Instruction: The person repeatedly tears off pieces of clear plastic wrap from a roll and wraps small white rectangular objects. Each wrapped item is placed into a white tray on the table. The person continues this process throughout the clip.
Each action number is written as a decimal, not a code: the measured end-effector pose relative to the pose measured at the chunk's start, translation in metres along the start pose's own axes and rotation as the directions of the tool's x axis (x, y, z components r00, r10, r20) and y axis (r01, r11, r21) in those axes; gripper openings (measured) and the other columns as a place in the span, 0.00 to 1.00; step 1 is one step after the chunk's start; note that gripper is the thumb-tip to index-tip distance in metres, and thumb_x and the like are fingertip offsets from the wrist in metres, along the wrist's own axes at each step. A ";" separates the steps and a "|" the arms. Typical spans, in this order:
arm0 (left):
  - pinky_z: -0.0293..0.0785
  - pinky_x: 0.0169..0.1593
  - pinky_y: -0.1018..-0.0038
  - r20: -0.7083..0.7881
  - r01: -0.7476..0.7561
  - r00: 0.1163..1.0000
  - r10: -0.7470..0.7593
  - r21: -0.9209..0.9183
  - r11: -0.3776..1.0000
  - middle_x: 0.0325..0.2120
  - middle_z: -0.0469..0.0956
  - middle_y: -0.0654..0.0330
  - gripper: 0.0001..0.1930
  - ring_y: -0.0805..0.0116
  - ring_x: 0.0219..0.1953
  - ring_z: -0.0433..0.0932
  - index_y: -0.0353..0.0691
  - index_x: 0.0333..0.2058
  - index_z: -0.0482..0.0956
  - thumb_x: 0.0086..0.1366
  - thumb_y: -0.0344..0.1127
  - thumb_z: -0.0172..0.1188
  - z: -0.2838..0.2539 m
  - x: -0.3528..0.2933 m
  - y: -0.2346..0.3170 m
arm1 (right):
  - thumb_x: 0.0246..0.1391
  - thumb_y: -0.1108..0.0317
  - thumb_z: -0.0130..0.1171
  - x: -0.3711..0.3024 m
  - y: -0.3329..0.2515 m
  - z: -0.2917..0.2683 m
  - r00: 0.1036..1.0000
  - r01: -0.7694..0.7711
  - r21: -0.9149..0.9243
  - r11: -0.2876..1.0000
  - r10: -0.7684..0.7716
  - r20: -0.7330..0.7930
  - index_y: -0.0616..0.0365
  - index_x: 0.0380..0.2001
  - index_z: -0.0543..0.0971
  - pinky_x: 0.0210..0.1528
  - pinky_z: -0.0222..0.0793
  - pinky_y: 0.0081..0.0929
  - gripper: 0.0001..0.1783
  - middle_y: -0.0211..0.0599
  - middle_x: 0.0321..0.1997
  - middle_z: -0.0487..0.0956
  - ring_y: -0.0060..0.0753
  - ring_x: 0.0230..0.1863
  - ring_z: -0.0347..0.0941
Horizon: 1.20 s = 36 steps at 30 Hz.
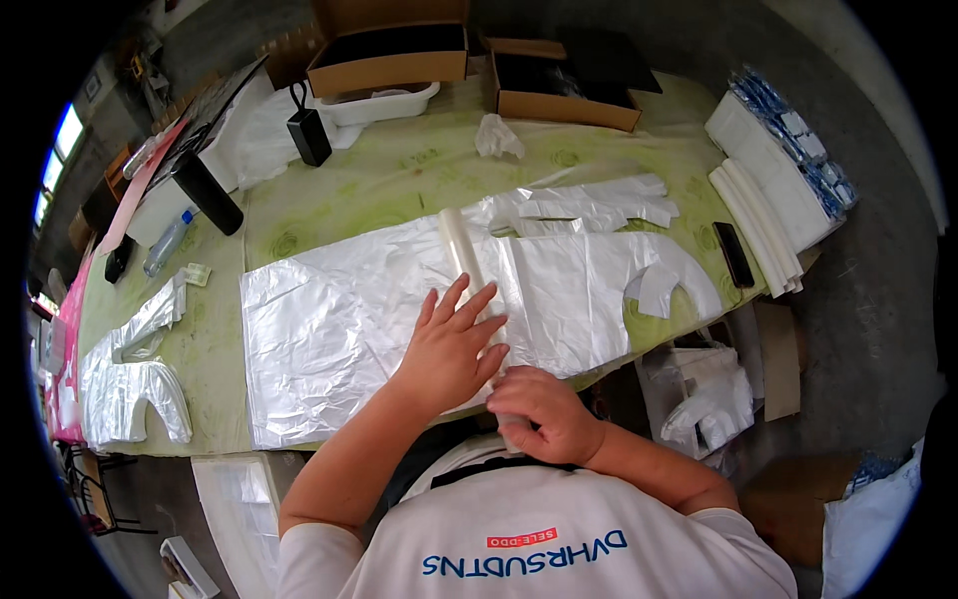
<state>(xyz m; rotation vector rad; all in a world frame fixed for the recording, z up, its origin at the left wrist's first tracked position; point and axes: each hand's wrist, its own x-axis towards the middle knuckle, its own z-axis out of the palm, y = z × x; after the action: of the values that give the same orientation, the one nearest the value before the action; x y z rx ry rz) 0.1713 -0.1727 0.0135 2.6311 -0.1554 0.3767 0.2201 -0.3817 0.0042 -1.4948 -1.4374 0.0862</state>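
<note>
Two open cardboard boxes (571, 113) stand at the top of the frame, their dark contents indistinct, and one white tray (384, 109) sits just below the left box. One pale roll (458, 245) lies across flattened white plastic sheeting (329, 309) at the centre of the frame. My left hand (449, 351) rests on the roll, fingers spread and ungripped; my right hand's (547, 413) fingers curl closed around its lower end.
</note>
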 end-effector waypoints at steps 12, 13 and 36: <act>0.43 0.75 0.44 0.010 0.204 0.979 -0.204 -0.014 0.979 0.73 0.55 0.47 0.30 0.38 0.77 0.43 0.48 0.63 0.74 0.61 0.38 0.64 0.003 -0.040 -0.028 | 0.53 0.56 0.68 0.045 0.075 0.004 0.940 -0.340 -0.598 0.726 0.279 -0.195 0.41 0.59 0.78 0.74 0.42 0.67 0.29 0.54 0.74 0.56 0.70 0.75 0.46; 0.43 0.75 0.43 -0.008 0.208 0.978 -0.208 -0.028 0.978 0.74 0.53 0.47 0.30 0.38 0.77 0.43 0.48 0.64 0.73 0.62 0.38 0.64 0.002 -0.046 -0.033 | 0.54 0.55 0.68 0.055 0.079 0.007 0.939 -0.335 -0.626 0.704 0.307 -0.156 0.39 0.60 0.78 0.75 0.40 0.67 0.29 0.54 0.75 0.55 0.70 0.76 0.45; 0.46 0.76 0.51 -0.048 0.210 0.975 -0.217 -0.130 0.969 0.75 0.51 0.48 0.29 0.42 0.77 0.44 0.46 0.64 0.74 0.62 0.35 0.59 0.002 -0.056 -0.042 | 0.57 0.48 0.66 -0.020 0.170 -0.244 0.562 -0.797 -0.604 0.008 0.375 -0.737 0.40 0.67 0.72 0.75 0.51 0.51 0.35 0.63 0.75 0.56 0.65 0.74 0.53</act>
<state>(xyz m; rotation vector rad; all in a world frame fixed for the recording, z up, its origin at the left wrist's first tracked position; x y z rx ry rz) 0.1251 -0.1343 -0.0231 2.4790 0.1211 0.3618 0.4928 -0.5013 -0.0042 -2.8728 -0.1980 -0.6172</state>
